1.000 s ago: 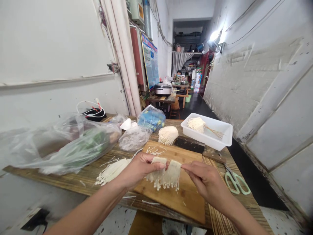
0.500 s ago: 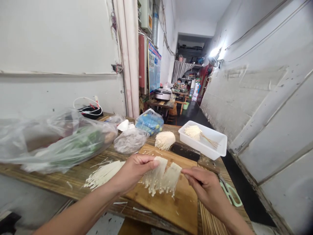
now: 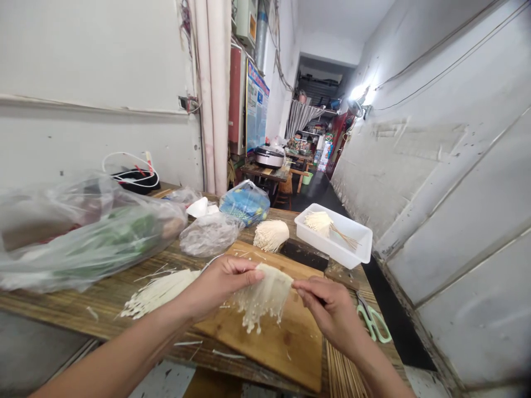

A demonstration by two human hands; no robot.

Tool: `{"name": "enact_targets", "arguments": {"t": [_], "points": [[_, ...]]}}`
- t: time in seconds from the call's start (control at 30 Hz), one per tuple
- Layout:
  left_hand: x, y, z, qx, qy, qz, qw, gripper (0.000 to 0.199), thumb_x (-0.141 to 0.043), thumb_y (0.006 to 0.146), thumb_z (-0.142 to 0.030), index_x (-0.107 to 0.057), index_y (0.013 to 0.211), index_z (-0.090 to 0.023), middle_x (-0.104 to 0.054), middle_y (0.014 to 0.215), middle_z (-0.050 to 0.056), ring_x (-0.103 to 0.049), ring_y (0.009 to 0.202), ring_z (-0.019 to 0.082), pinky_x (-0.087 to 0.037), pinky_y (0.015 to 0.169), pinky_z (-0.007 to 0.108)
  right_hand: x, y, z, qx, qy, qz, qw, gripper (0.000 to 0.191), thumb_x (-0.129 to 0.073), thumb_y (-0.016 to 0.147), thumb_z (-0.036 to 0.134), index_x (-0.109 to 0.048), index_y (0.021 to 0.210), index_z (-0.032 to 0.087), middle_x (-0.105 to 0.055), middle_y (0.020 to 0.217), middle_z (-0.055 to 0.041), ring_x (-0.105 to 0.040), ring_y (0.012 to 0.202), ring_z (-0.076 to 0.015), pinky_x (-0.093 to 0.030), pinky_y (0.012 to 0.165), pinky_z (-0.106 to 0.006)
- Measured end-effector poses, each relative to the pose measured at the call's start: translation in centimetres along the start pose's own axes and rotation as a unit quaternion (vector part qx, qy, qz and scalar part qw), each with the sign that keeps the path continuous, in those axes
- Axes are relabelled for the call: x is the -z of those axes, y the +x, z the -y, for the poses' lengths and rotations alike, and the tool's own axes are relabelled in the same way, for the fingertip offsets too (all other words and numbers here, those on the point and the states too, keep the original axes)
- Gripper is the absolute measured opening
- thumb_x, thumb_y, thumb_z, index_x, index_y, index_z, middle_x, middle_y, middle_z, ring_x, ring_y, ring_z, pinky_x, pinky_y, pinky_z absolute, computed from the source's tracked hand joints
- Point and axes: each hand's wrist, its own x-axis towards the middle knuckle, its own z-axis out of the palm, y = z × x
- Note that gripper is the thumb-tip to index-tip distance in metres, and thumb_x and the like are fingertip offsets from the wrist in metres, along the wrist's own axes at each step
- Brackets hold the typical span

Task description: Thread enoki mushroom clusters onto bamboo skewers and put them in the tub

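My left hand [image 3: 222, 284] and right hand [image 3: 327, 312] hold a flat sheet of enoki mushrooms [image 3: 263, 296], its top edge pinched between my fingers [image 3: 249, 275], just above the wooden cutting board [image 3: 286, 354]. Loose enoki [image 3: 160, 293] lie at 9 o'clock on the desk [image 3: 103, 301]. A white plastic tray [image 3: 332, 235] sits at 1 o'clock, green-handled scissors [image 3: 373, 323] at 3 o'clock. Bare board stays open at 6 o'clock, down to its near edge.

Clear plastic bag of leafy greens [image 3: 83, 237] at 9 o'clock on the table [image 3: 62, 301]; blue-printed bag [image 3: 244, 203] at 11. Green-handled scissors [image 3: 373, 325] at 4. White cable coil [image 3: 128, 168] at 10, against the wall [image 3: 103, 66]. Rice cooker [image 3: 269, 156] at 12 (far off, on a second wooden table [image 3: 259, 172]).
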Motion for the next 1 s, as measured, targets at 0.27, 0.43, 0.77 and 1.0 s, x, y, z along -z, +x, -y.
{"name": "enact_targets", "arguments": {"t": [0.27,0.43,0.77,1.0], "points": [[0.3,0.8,-0.2,-0.020,0.055,0.000,0.998,0.035,-0.074,0.067,-0.039,-0.075,0.095,-0.019,-0.074,0.093,0.004,-0.063,0.087,0.021,-0.046,0.077,0.027,-0.8,-0.1,-0.7,-0.089,0.028,0.019,0.995,0.020,-0.053,0.087,0.021,-0.072,0.086,0.015,-0.061,0.059,-0.0001,-0.057,0.055,-0.0113,-0.043,0.055,-0.019],[0.2,0.7,-0.1,-0.013,0.087,0.034,0.996,0.026,-0.070,0.071,-0.038,-0.076,0.086,-0.017,-0.075,0.082,0.002,-0.063,0.070,0.016,-0.046,0.067,0.024,-0.8,0.0,-0.4,-0.103,0.045,0.046,0.993,0.020,-0.053,0.088,0.023,-0.070,0.080,0.014,-0.059,0.058,0.0009,-0.055,0.056,-0.0108,-0.042,0.056,-0.019],[0.1,0.8,0.3,-0.018,0.092,0.051,0.994,0.027,-0.068,0.074,-0.038,-0.076,0.089,-0.017,-0.076,0.084,0.003,-0.064,0.073,0.018,-0.047,0.069,0.025,-0.9,0.0,0.0,-0.092,0.030,0.045,0.994,0.020,-0.053,0.087,0.021,-0.071,0.079,0.014,-0.060,0.057,0.0001,-0.055,0.053,-0.0103,-0.041,0.053,-0.018],[-0.6,0.7,-0.1,-0.013,0.050,0.042,0.998,0.027,-0.069,0.073,-0.039,-0.076,0.086,-0.017,-0.075,0.079,0.002,-0.064,0.069,0.017,-0.046,0.064,0.024,-0.9,0.4,-0.2,-0.088,0.029,0.028,0.995,0.022,-0.054,0.087,0.023,-0.070,0.074,0.015,-0.064,0.059,-0.0010,-0.059,0.057,-0.0123,-0.044,0.056,-0.020]]}}
